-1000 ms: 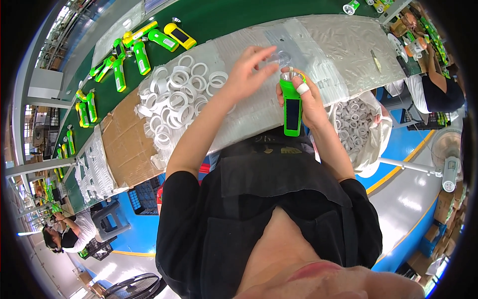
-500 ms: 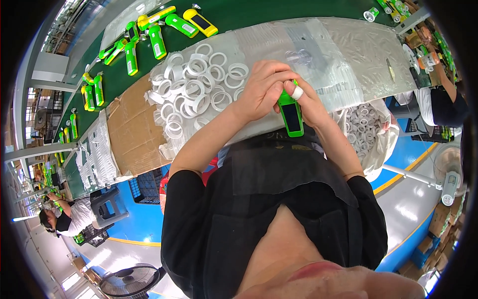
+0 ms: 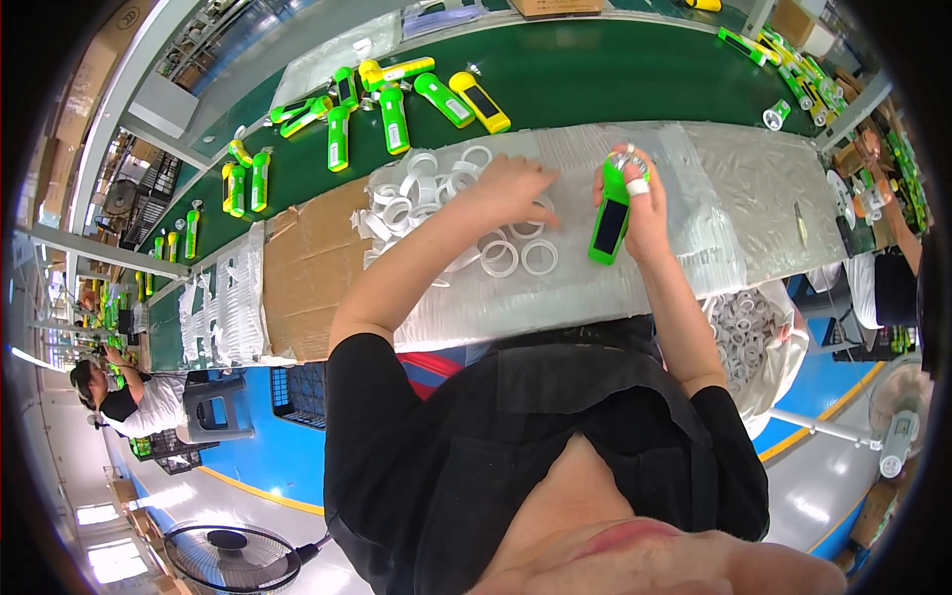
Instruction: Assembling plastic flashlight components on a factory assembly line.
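Note:
My right hand (image 3: 645,218) is wrapped around a green flashlight (image 3: 611,213) with a long dark panel on its body. The flashlight's round silvery head points away from me, and its handle slants down toward my body. White wraps cover parts of my right hand's fingers. To the left, my left hand (image 3: 511,190) reaches over a heap of white plastic rings (image 3: 421,190), its fingers apart, with nothing visibly held. Several loose rings, such as this white ring (image 3: 539,257), lie on the plastic sheet beside and below that hand.
Several green and yellow flashlights (image 3: 394,119) lie on the green table (image 3: 585,74) beyond the rings. Cardboard (image 3: 309,268) covers the left part. A white sack of rings (image 3: 769,342) hangs below the right edge. Other people sit at far left and far right.
My hands were together on the flashlight; now they are apart. The left hand let go and moved left over the rings. The right hand keeps the flashlight, its head now exposed. The view has shifted.

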`<state>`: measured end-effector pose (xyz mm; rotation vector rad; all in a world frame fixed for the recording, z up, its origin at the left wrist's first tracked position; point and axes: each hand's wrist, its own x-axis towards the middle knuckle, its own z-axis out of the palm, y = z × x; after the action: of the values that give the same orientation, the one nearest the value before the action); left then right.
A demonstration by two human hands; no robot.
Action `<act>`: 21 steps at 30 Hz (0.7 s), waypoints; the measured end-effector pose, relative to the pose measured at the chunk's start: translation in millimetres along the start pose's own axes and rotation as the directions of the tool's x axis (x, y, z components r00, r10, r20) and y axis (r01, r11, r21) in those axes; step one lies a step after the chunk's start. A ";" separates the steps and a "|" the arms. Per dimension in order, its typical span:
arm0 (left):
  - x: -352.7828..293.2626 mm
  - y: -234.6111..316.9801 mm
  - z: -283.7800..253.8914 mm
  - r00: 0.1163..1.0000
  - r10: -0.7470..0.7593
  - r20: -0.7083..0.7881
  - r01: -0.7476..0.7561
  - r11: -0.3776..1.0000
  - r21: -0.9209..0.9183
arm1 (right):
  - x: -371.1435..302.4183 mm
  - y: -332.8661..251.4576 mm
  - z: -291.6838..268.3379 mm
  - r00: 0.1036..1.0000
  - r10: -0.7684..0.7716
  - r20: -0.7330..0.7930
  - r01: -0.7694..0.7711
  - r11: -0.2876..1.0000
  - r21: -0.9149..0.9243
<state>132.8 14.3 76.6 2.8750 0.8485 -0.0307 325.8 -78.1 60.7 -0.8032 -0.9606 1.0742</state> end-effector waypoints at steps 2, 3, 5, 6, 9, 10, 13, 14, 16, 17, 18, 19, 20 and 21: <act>-1.4 -5.1 5.4 0.998 -0.012 0.066 0.017 0.997 -0.072 | -1.8 12.5 -1.1 0.998 -0.013 0.056 0.016 0.999 -0.047; -2.7 -6.2 8.6 0.990 -0.011 0.140 0.032 0.988 -0.149 | -2.3 10.5 2.1 0.999 -0.024 0.048 0.024 1.000 -0.012; -3.8 -16.2 10.8 0.999 0.016 0.038 -0.008 0.980 -0.199 | -0.6 7.8 7.1 0.997 -0.026 0.069 0.029 0.999 -0.045; -2.5 -16.7 4.3 0.996 0.049 -0.069 -0.064 0.969 -0.238 | 3.1 6.9 6.4 0.996 -0.039 0.083 0.046 0.996 -0.080; -1.9 -5.2 -11.9 0.902 -0.246 -0.354 -0.116 0.654 -0.748 | 8.1 13.0 6.1 0.986 -0.100 0.135 0.118 0.984 -0.130; -1.8 -4.6 -21.5 0.887 -0.299 -0.352 -0.231 0.374 -0.898 | 9.3 17.7 7.9 0.988 -0.081 0.127 0.101 0.983 -0.156; -5.7 20.0 -27.6 0.755 -0.311 -0.578 -0.551 0.176 -0.815 | 10.5 15.2 9.5 0.979 -0.077 0.191 0.100 0.989 -0.112; -9.1 24.3 -27.2 0.772 -0.245 -0.586 -0.487 0.364 -0.794 | 9.3 15.1 9.0 0.981 -0.072 0.182 0.095 0.989 -0.118; -14.6 38.1 -34.8 0.788 -0.173 -0.591 -0.349 0.666 -0.660 | 8.8 15.5 7.9 0.979 -0.089 0.181 0.109 0.988 -0.106; -10.6 40.1 -32.3 0.791 -0.169 -0.587 -0.350 0.662 -0.663 | 8.2 16.3 5.5 0.980 -0.088 0.181 0.107 0.989 -0.099; -8.4 41.0 -29.7 0.750 -0.131 -0.649 -0.383 0.713 -0.587 | 8.0 16.8 4.9 0.980 -0.086 0.179 0.105 0.990 -0.098; -6.8 41.2 -27.8 0.705 -0.087 -0.704 -0.411 0.759 -0.505 | 8.3 17.3 4.1 0.976 -0.091 0.197 0.113 0.989 -0.101; -6.1 40.8 -27.1 0.708 -0.087 -0.701 -0.409 0.760 -0.506 | 8.2 17.7 3.6 0.972 -0.097 0.215 0.121 0.987 -0.103; -6.2 40.5 -26.9 0.712 -0.079 -0.698 -0.396 0.775 -0.492 | 6.9 16.8 4.0 0.972 -0.100 0.215 0.124 0.987 -0.103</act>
<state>148.9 -18.8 109.0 2.2550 0.5053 1.1905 317.6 -66.4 48.9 -0.7302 -1.2420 1.0253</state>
